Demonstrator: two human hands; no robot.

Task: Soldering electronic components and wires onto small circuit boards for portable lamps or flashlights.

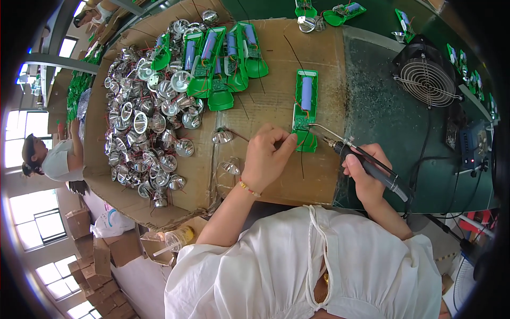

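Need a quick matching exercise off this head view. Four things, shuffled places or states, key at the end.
1. Iron
2. Reflector pile
3. Fan
4. Casing nearest the hands

A. On the green table, behind a round wire grille
B. Green, blue battery inside
C. Held in the right hand
D. Silver, in the cardboard box

Pairs: 1-C, 2-D, 3-A, 4-B

The left forearm (227, 217) slants far and rightward; the left hand (267, 160) is back-up, fingers bent, thumb pointing right and far. The right forearm (390, 217) angles far and leftward, the right hand (367, 174) curled in a grip.
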